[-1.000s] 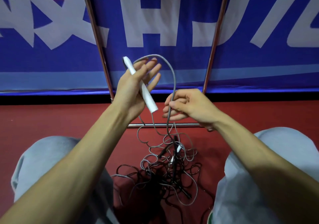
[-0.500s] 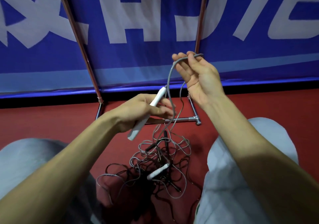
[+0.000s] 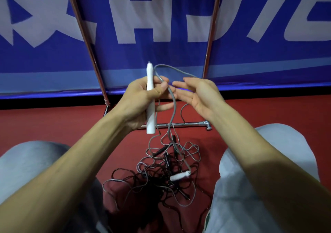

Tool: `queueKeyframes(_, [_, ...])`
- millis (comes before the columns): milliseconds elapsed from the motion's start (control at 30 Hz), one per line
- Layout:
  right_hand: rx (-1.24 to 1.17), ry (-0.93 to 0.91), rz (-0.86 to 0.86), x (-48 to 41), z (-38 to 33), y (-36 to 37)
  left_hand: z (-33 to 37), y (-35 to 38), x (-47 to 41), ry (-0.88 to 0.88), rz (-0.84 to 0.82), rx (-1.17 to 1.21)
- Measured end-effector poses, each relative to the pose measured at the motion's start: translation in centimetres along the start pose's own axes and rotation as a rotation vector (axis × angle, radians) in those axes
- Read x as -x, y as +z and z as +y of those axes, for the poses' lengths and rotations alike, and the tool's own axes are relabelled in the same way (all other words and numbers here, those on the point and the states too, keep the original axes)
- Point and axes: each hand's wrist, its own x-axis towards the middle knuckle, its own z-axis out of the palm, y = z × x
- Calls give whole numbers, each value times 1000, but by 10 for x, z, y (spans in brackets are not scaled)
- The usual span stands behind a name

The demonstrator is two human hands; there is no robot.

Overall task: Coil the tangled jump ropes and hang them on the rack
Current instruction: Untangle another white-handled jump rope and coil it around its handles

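Observation:
My left hand grips a white jump-rope handle upright, the thumb pinning the grey cord against it. The cord arches from the handle's top over to my right hand, which is open, palm up, with the loop lying across its fingers. Below, on the red floor, lies a tangle of grey and black ropes with a second white handle and black handles in it. The metal rack stands behind my hands, its base bar low and two poles rising.
A blue banner with white lettering fills the background behind the rack's poles. My knees in grey trousers flank the tangle on both sides. Red floor stretches left and right.
My left hand has raised the white handle upright. My right hand came down from its high grip on the cord and spread open beside the left, laying a loop there.

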Motion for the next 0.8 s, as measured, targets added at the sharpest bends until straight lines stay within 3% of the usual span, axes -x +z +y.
queueKeyframes(100, [236, 65, -92, 1, 9, 3, 5, -4, -3, 40, 109, 138])
queueKeyframes(200, [551, -8, -234, 4, 17, 7, 12, -10, -7, 84, 185, 219])
queueKeyframes(400, [1074, -79, -699, 15, 34, 7, 20, -29, -14, 117, 298, 521])
queueKeyframes(600, [1338, -245, -526, 5, 36, 1, 22, -38, -16, 172, 373, 610])
queueKeyframes(800, [1138, -251, -362, 8, 22, -1, 17, -41, -17, 204, 380, 452])
